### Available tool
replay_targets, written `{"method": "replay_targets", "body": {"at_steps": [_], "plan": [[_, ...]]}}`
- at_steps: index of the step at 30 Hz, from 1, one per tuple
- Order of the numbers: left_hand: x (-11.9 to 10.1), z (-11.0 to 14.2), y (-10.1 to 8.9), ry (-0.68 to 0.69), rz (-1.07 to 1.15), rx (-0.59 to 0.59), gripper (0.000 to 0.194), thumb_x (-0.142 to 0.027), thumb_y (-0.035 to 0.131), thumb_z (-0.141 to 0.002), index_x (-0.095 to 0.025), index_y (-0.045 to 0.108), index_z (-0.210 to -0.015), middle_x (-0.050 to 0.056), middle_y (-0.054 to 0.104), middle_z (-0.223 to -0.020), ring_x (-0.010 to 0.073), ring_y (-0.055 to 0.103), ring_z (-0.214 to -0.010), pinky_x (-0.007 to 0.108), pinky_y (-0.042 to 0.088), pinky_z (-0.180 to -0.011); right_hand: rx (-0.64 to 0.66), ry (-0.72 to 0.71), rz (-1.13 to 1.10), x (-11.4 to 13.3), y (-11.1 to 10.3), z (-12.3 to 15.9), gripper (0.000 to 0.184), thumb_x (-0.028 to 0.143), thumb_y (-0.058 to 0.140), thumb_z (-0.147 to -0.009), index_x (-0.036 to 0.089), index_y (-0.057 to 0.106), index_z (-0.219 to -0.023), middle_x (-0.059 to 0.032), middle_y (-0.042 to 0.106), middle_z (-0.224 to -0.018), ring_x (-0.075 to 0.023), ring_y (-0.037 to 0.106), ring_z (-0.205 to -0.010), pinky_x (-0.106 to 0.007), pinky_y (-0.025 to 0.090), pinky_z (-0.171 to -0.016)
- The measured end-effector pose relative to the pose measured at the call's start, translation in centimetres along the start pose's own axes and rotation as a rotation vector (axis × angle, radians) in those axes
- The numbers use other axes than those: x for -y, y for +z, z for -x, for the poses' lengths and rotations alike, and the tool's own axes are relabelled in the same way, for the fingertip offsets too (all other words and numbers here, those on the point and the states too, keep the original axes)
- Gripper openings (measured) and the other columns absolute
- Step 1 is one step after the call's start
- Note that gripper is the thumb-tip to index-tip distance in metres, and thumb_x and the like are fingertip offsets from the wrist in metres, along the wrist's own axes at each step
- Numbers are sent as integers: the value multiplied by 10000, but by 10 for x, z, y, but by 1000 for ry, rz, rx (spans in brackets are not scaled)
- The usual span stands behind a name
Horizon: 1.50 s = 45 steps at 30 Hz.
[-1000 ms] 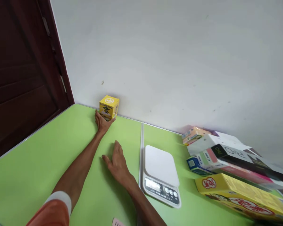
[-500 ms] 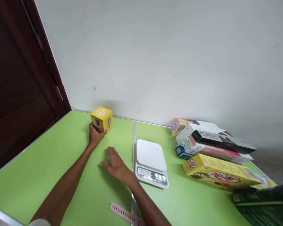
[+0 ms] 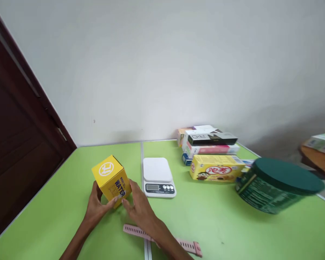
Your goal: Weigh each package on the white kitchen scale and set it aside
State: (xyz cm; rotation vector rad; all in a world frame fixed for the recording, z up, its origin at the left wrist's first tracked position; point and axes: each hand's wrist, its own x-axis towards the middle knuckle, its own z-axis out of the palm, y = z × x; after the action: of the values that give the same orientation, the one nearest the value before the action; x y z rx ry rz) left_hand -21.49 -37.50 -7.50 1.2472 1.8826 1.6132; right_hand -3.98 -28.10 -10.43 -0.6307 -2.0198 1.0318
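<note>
Since the earlier frame, the yellow, cube-shaped cardboard box [image 3: 112, 179] has come nearer the person and tipped over at an angle — from the far left of the scale to just level with it — and the right hand [image 3: 141, 209] has closed up to it. Landmark: the white, flat-topped plastic kitchen scale [image 3: 157, 170] on the light-green bench [image 3: 208, 224]. Box is left of the scale, apart from it, tilted; whether its underside touches the bench, cannot tell. No clear long axis, roughly a cube.

Left hand [image 3: 96, 208] grasps the box on the side away from the scale, thumb across the lower front, fingers going behind. Right hand sits on the scale side, between box and scale, fingertips at the box's near-scale face; looks like contact, firmness can't be told. Both about equally near — box lies just ahead of and between them. Pink perforated strap [image 3: 135, 230] lies on the near side of the scale, under the right forearm. Dark-green lidded tub [image 3: 276, 187] stands right of the scale, well apart.
</note>
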Motion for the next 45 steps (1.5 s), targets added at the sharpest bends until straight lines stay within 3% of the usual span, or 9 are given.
{"method": "replay_targets", "body": {"at_steps": [5, 9, 12, 15, 25, 31, 35, 37, 45], "plan": [[-40, -38, 51, 130, 57, 227, 781, -354, 924, -695, -213, 492, -1329, 175, 668, -1356, 355, 663, -1289, 532, 585, -1049, -199, 8, 49, 16, -68, -4, 539, 309, 574, -967, 228, 469, -1490, -155, 639, -1396, -317, 616, -1293, -537, 532, -1084], [-62, -71, 106, 211, 159, 413, 831, -306, 937, -672, -219, 473, -1356, 167, 619, -1434, 328, 615, -1353, 507, 525, -1134, -307, 49, 107, 5, -116, -11, 427, 306, 542, -967, 197, 509, -1378, -153, 678, -1271, -297, 664, -1176, -508, 565, -1020], [-64, -89, 137, 191, 206, 493, 838, -319, 954, -636, -209, 492, -1326, 161, 616, -1434, 328, 604, -1360, 499, 516, -1144, -333, 94, 134, -12, -136, -15, 380, 297, 522, -968, 188, 531, -1332, -152, 691, -1222, -289, 678, -1131, -484, 573, -1001], [-56, -101, 152, 153, 190, 522, 825, -368, 949, -631, -210, 511, -1312, 156, 630, -1417, 331, 610, -1348, 499, 527, -1132, -324, 111, 128, -27, -144, -20, 378, 279, 504, -966, 191, 538, -1332, -152, 694, -1226, -281, 684, -1112, -454, 584, -978], [-38, -114, 143, 181, 86, 579, 854, -353, 911, -716, -220, 471, -1435, 163, 589, -1505, 332, 561, -1423, 516, 456, -1201, -289, 130, 125, -41, -138, -21, 479, 309, 511, -969, 171, 538, -1427, -156, 686, -1319, -279, 674, -1172, -446, 565, -1027], [-18, -93, 124, 155, 87, 431, 1196, -526, 914, -685, -255, 238, -1633, 187, 339, -1698, 360, 329, -1586, 553, 278, -1299, -451, 196, 192, -89, -146, 2, 538, 236, 452, -936, 155, 568, -1455, -163, 620, -1476, -285, 557, -1391, -528, 463, -1178], [13, -71, 120, -68, 196, 207, 849, -704, 582, -929, -255, 301, -1593, 202, 433, -1631, 330, 492, -1491, 549, 370, -1248, -507, 260, 295, -122, -145, 11, 550, 219, 460, -882, 119, 625, -1397, -189, 666, -1405, -316, 586, -1343, -572, 425, -1200], [24, -68, 121, -132, 188, 125, 773, -707, 524, -962, -257, 342, -1563, 194, 492, -1581, 311, 575, -1418, 529, 405, -1224, -502, 253, 324, -128, -144, 10, 562, 201, 459, -860, 121, 634, -1387, -187, 677, -1390, -316, 596, -1325, -573, 423, -1198], [31, -70, 121, -102, 71, 122, 774, -750, 520, -940, -221, 444, -1500, 200, 596, -1483, 312, 647, -1328, 529, 430, -1185, -512, 229, 355, -131, -142, 8, 581, 192, 448, -819, 113, 643, -1360, -184, 693, -1356, -304, 611, -1287, -552, 456, -1172]]}}
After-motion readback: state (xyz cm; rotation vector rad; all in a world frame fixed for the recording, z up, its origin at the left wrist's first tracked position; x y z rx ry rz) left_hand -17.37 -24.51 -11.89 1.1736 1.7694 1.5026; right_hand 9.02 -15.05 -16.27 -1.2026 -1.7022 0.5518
